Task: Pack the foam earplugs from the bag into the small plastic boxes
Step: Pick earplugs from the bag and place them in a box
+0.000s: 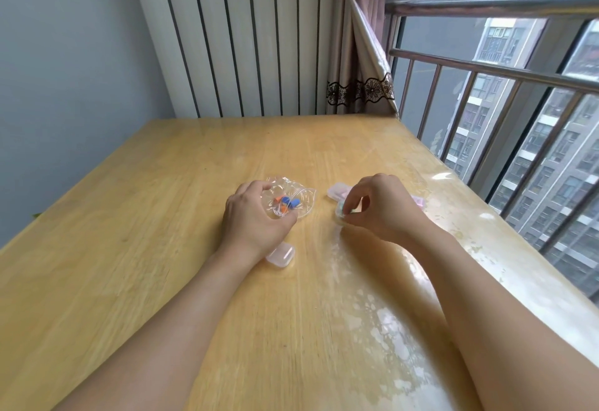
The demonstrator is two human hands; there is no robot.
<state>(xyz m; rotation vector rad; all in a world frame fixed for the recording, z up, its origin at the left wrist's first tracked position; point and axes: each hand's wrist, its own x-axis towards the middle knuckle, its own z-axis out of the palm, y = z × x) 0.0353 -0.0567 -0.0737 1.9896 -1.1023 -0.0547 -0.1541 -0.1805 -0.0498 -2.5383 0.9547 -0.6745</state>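
Earplugs (285, 202), orange and blue, sit unpacked inside the clear bag (288, 198) gripped by the left hand (256, 216) at frame centre, while the right hand (382, 206) pinches a greenish box (342, 209); other boxes lie nearby, contents unclear.

Near pink box (281, 255) half covered by left wrist; lid state not readable. Greenish box (342, 210) mostly hidden under right hand (381, 208) fingertips; open or closed, cannot tell. Far pink box (338, 191) partly behind same hand; another pinkish box (418, 200) only a sliver past the knuckles. Earplugs (285, 203) in clear bag (293, 198) a small orange-and-blue clump, count unreadable; bag's near edge hidden in left hand (254, 216). Both forearms cut off by bottom edge. Table (129, 232) cropped left, right and bottom.
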